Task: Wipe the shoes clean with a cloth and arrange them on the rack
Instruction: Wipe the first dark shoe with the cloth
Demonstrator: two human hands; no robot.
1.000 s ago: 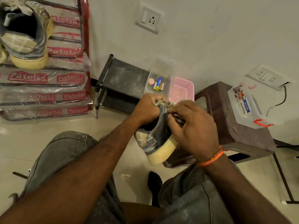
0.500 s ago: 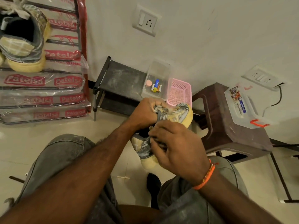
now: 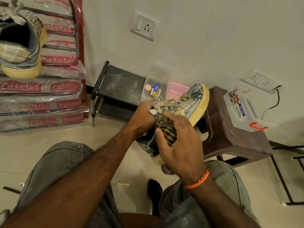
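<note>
A grey sneaker (image 3: 192,102) with a yellowed sole and beige laces is held in front of my knees, toe pointing up and to the right. My left hand (image 3: 143,116) grips it at the laces and tongue. My right hand (image 3: 179,145) presses a striped cloth (image 3: 166,129) against the shoe's side near the heel, fingers curled round the cloth. The matching sneaker (image 3: 21,46) sits on the plastic-wrapped shoe rack (image 3: 54,89) at the upper left.
A low black shelf (image 3: 121,86) stands against the wall with a clear box (image 3: 156,83) and a pink basket (image 3: 177,91) on it. A brown plastic stool (image 3: 233,139) at the right carries a clear lidded container (image 3: 241,107). Wall sockets sit above.
The shoe has been turned so its toe now points up and right. My right hand with the cloth has slid down from the top of the shoe to its heel side.
</note>
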